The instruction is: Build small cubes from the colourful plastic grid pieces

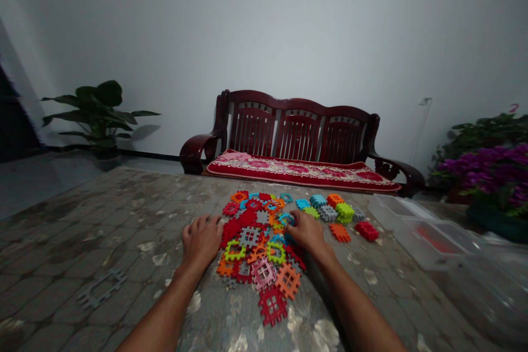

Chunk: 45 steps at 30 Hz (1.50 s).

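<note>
A pile of flat notched plastic pieces in several colours lies mid-table. At its left edge rests my left hand (202,239), palm down with fingers apart, beside red pieces (239,224). My right hand (305,229) is at the pile's right side, thumb and fingers curled at a blue piece (286,219); whether it grips the piece is too small to tell. Nearer me are a pink window piece (263,273), an orange one (287,280) and a red one (273,306). Small stacks, among them a green one (344,212) and a red one (367,230), stand right of the pile.
A grey piece (101,289) lies alone on the patterned tablecloth (140,220) at left. Clear plastic containers (429,236) occupy the right side, near purple flowers (490,168). Beyond the table stands a wooden bench (297,126); a potted plant (101,113) is at back left.
</note>
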### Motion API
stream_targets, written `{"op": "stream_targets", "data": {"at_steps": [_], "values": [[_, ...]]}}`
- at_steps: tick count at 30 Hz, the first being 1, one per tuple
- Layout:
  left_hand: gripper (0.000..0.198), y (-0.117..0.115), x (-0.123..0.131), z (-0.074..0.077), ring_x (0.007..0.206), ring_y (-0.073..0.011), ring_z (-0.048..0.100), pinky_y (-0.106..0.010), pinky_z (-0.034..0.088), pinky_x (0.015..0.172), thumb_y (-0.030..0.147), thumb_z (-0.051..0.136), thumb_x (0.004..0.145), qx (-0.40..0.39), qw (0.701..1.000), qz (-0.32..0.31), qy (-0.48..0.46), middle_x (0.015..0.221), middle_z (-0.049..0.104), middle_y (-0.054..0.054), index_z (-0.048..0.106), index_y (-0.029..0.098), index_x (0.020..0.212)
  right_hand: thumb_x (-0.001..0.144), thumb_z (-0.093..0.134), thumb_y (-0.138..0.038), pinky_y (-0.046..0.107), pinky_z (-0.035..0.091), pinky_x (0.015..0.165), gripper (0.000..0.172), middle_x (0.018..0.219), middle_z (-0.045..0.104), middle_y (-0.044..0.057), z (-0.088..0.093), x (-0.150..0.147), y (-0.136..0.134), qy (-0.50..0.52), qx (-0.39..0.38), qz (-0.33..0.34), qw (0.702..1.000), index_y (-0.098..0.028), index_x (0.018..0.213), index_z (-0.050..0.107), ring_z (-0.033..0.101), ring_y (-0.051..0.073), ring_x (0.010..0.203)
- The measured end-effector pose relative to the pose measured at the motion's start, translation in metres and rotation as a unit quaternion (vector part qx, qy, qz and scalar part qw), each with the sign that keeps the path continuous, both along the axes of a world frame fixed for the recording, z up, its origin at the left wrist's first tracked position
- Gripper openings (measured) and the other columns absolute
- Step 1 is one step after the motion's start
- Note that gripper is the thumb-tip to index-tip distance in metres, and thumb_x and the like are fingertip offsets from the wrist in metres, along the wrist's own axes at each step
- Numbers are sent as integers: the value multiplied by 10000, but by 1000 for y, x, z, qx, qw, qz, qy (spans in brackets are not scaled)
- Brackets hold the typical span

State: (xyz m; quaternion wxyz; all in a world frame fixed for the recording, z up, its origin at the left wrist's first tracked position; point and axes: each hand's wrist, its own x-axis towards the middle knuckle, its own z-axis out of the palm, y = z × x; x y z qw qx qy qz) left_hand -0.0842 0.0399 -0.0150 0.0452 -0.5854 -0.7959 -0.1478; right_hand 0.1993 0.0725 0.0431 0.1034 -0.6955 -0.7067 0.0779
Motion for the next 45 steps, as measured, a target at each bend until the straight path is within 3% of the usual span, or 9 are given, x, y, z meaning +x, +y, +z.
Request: {"op": "stream_targets", "data": {"at_steps": [12,21,28,38,45], "values": [[453,0,-1,-2,1371,-286,551,-473,326,1172,356,393,1036,0,1000,-1,-6,1484,641,-126,690,272,1368,885,632,-300,332,489,980,566,1341,734,115,2,-3,-2,-24,8,-7,1000,-224,1447,630,652,288,1277],[448,1,-1,-3,1359,-285,551,-480,328,1166,337,395,1031,10,1000,-1,-15,1481,643,-125,700,273,1354,908,640,-389,346,527,916,582,1267,768,103,19,48,60,20,38,-114,993,-216,1462,607,697,295,1218],[456,0,0,-4,1354,-290,550,-478,336,1155,339,385,1032,14,1000,-3,-5,1474,646,-125,701,271,1354,896,623,-354,386,529,938,565,1307,741,167,9,48,87,-27,16,-118,993,-177,1433,631,687,330,1235],[448,-2,3,3,1375,-291,541,-479,318,1177,331,395,1037,1,1000,6,-18,1493,634,-121,699,273,1361,894,616,-359,398,535,916,510,1255,760,178,10,44,90,-42,4,-131,991,-196,1370,697,698,349,1204],[454,-1,1,-2,1379,-292,537,-481,317,1177,346,386,1039,8,1000,3,-10,1493,634,-120,698,277,1361,940,541,-308,340,510,925,438,1284,764,93,6,40,72,-32,49,-87,994,-279,1333,731,688,289,1212]]}}
